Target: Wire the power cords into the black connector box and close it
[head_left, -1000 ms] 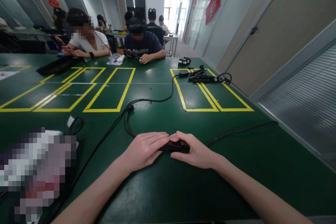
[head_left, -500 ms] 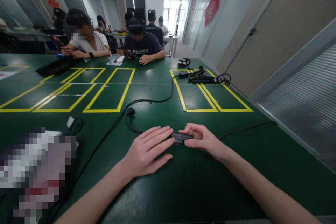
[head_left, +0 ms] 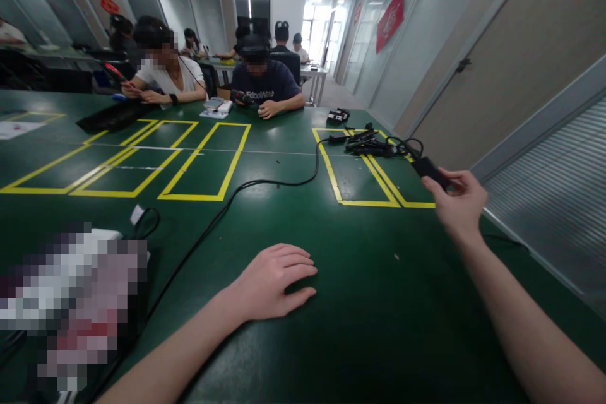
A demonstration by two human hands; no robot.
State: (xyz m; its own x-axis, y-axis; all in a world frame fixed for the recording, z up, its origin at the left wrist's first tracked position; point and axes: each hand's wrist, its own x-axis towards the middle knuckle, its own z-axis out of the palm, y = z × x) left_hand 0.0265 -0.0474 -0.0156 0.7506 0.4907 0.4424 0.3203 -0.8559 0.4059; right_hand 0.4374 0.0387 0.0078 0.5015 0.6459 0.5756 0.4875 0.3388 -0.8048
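Observation:
My right hand (head_left: 457, 202) is raised at the right side, its thumb and fingers closed round a black power adapter (head_left: 428, 172). The adapter is held tilted, near the pile of black cables (head_left: 369, 141) at the far right of the green table (head_left: 360, 315). Where its own cord runs is partly hidden by the hand. My left hand (head_left: 279, 281) rests palm down on the table with its fingers stretched out and holds nothing.
A long black cable (head_left: 246, 185) crosses the table from the pile towards the lower left. Yellow tape (head_left: 194, 197) marks rectangles on the tabletop. Blurred-out items (head_left: 89, 297) lie at the left. Two people sit across the table, beside a black tray (head_left: 111, 115).
My right hand has carried the adapter up and to the right, away from my left hand. The plug near the middle has left the table's centre. My left hand stays low, apart from the adapter.

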